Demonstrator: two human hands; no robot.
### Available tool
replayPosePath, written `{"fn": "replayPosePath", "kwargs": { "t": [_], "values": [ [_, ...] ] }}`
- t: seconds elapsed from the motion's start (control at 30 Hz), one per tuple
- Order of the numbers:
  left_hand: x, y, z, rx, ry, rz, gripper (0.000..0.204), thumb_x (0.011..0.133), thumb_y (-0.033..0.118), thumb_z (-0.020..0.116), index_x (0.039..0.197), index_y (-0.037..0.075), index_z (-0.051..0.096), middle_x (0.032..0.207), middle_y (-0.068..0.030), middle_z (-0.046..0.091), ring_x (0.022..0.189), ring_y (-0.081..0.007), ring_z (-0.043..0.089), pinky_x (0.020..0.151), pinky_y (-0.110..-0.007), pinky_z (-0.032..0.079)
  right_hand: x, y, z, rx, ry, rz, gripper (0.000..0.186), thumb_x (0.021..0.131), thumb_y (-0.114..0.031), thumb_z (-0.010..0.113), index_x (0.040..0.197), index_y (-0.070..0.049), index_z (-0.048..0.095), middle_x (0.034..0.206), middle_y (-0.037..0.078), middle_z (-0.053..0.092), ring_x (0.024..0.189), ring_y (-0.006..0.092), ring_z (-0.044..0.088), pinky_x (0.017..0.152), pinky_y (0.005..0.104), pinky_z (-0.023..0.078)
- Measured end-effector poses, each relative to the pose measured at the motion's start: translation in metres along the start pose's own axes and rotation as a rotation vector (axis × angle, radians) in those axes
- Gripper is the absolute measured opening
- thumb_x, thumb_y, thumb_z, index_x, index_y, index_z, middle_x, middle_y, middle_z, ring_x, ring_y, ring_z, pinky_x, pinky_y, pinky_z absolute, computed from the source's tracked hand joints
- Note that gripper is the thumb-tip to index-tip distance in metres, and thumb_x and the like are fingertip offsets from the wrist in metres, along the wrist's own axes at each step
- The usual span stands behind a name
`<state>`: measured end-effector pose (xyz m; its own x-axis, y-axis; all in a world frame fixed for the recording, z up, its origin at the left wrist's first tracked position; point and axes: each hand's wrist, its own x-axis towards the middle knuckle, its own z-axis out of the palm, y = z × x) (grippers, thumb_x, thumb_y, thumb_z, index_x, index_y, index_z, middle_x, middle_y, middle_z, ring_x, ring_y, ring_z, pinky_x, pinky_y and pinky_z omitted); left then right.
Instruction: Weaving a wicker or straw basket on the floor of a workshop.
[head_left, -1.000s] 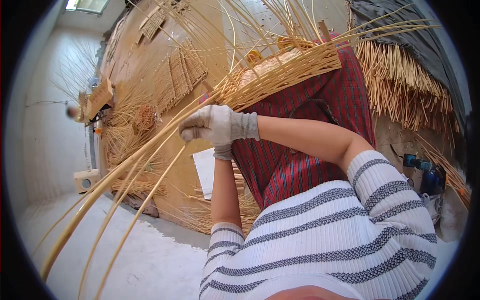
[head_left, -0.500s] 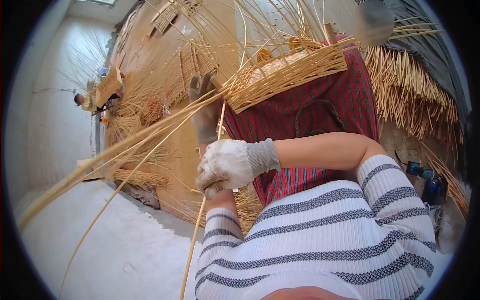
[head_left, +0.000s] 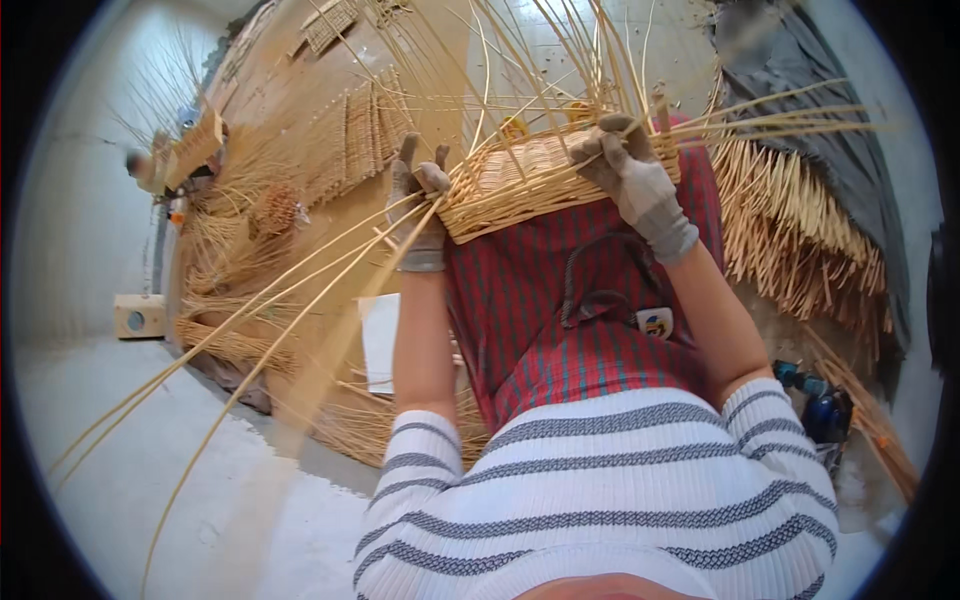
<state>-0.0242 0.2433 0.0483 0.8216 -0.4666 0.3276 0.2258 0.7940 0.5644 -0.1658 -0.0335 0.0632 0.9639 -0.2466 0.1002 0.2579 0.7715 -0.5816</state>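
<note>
A rectangular wicker basket (head_left: 515,190) with upright canes rests on red checked cloth (head_left: 520,300) over my lap. My gloved left hand (head_left: 420,205) is at its left corner, fingers raised and apart, against long loose rods (head_left: 290,280) that trail down-left, one blurred. My gloved right hand (head_left: 630,180) is at the right part of the near rim, fingers curled on a weaving rod; its exact grip is partly hidden.
Bundles of cut cane (head_left: 785,230) lie right under grey cloth (head_left: 790,90); a blue power tool (head_left: 820,400) is lower right. Woven panels (head_left: 350,135) and loose canes (head_left: 230,250) cover the board at left. Another person (head_left: 150,175) sits far left.
My right hand has moved up and right from below the basket's left corner to its rim. My left hand came up beside the corner. The long rods shifted.
</note>
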Motion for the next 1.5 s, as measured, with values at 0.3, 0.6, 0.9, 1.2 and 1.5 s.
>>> {"fn": "replayPosePath", "kwargs": {
  "t": [0.3, 0.6, 0.9, 1.2, 1.5],
  "values": [
    [-0.067, -0.029, 0.042, 1.269, 0.299, 0.084, 0.064, 0.094, 0.012, 0.064, 0.15, 0.005, 0.033, 0.136, -0.015, 0.055, 0.12, -0.0231, 0.057, 0.102, -0.033, 0.049, -0.002, 0.001, -0.018, -0.642, 0.288, -0.098, 0.018, 0.09, 0.003, 0.068, 0.105, -0.006, 0.064, 0.098, 0.006, 0.069, 0.084, 0.0155, 0.069, 0.073, 0.0296, 0.063],
    [-0.067, -0.059, 0.024, 0.847, 0.465, 0.09, 0.085, 0.08, 0.01, 0.083, 0.147, 0.005, 0.029, 0.132, -0.0096, 0.054, 0.119, -0.0196, 0.055, 0.103, -0.032, 0.048, -0.003, 0.01, 0.003, -0.712, 0.224, -0.178, 0.015, 0.092, 0.002, 0.066, 0.105, -0.004, 0.062, 0.096, 0.006, 0.068, 0.087, 0.0163, 0.068, 0.077, 0.0319, 0.062],
    [-0.06, -0.072, 0.01, 0.679, 0.586, 0.095, 0.062, 0.08, 0.01, 0.083, 0.13, 0.004, 0.047, 0.119, -0.005, 0.06, 0.103, -0.0146, 0.06, 0.092, -0.027, 0.052, 0.099, 0.035, 0.147, -1.414, -0.405, -0.42, 0.025, 0.094, -0.013, 0.063, 0.12, -0.013, 0.064, 0.129, 0.017, 0.062, 0.13, 0.0234, 0.054, 0.102, 0.0358, 0.047],
    [-0.073, -0.064, 0.009, 0.606, 0.714, -0.044, 0.048, 0.087, -0.001, 0.072, 0.129, 0.004, 0.05, 0.119, -0.0094, 0.064, 0.097, -0.0153, 0.064, 0.08, -0.027, 0.056, 0.12, 0.054, 0.113, -1.238, -0.224, -0.453, 0.072, 0.095, -0.012, 0.056, 0.156, -0.019, 0.018, 0.127, 0.016, 0.054, 0.11, 0.0258, 0.057, 0.094, 0.0365, 0.048],
    [-0.036, -0.062, 0.089, 1.331, 0.292, -0.389, 0.031, 0.101, 0.031, 0.054, 0.114, 0.003, 0.06, 0.093, -0.0179, 0.07, 0.077, -0.0179, 0.07, 0.069, -0.032, 0.056, -0.007, -0.001, -0.009, -0.757, 0.304, -0.091, 0.029, 0.104, -0.008, 0.042, 0.132, -0.013, 0.037, 0.1, 0.012, 0.067, 0.092, 0.0211, 0.068, 0.07, 0.0328, 0.059]
  ]
}}
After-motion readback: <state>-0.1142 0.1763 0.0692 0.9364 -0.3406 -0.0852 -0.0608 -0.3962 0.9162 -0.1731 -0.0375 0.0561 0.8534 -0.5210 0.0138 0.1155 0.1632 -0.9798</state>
